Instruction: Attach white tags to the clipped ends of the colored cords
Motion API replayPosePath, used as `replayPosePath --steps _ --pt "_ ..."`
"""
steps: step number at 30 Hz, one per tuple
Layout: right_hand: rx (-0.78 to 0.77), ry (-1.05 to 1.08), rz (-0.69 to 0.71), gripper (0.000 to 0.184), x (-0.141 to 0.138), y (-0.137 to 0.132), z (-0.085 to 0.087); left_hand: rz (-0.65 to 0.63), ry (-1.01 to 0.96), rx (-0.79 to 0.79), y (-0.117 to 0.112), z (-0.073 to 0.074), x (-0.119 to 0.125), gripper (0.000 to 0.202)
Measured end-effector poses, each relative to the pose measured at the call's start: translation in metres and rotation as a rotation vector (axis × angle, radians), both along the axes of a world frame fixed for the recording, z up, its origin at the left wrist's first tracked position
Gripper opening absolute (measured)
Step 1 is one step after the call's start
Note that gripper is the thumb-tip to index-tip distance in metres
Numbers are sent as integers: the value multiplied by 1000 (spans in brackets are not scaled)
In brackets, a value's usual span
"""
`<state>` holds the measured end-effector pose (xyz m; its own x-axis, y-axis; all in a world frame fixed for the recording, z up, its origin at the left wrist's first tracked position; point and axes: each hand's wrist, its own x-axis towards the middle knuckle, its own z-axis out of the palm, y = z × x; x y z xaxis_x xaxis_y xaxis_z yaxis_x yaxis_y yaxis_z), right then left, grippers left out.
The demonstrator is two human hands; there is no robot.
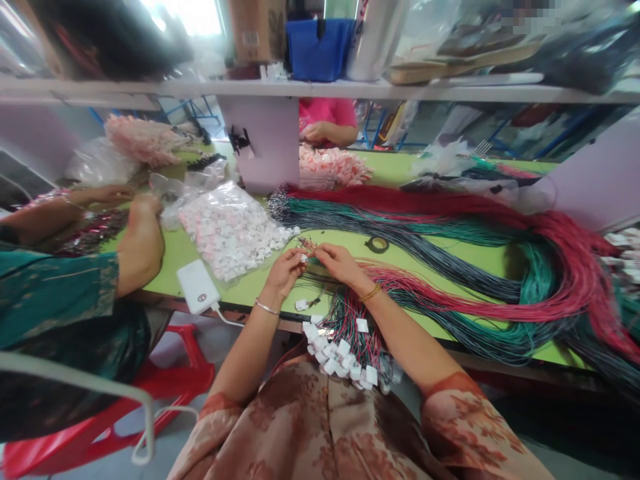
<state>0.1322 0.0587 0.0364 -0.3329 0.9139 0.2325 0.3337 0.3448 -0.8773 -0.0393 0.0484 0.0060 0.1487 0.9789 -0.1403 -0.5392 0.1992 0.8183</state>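
Pinched in the fingers of my left hand [286, 272] is a small white plastic connector [303, 259]. My right hand [341, 264] is closed just beside it, with thin wire ends [311, 245] at its fingertips. A bundle of red, green and black wires [425, 293] runs from under my right forearm to the right. White connectors [340, 357] on wires hang over the table edge in front of me. One loose connector [302, 305] lies below my left hand. To the left sits a clear bag of white connectors [227, 230].
A roll of black tape [377, 245] lies beyond my right hand. A white power bank [198, 287] with a cable rests at the table edge. A co-worker's arm [143, 240] is at the left; another person [327, 122] sits opposite. A shelf [320, 90] crosses above, holding a blue bin [319, 50].
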Motion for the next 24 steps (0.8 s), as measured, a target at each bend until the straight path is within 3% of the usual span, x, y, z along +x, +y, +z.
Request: replayPosePath --steps 9,24 --pt "79 -202 154 29 4 -6 -3 -27 -14 35 -1 -1 0 22" --pt "221 -305 147 29 0 -4 -11 18 156 62 -2 -3 5 33"
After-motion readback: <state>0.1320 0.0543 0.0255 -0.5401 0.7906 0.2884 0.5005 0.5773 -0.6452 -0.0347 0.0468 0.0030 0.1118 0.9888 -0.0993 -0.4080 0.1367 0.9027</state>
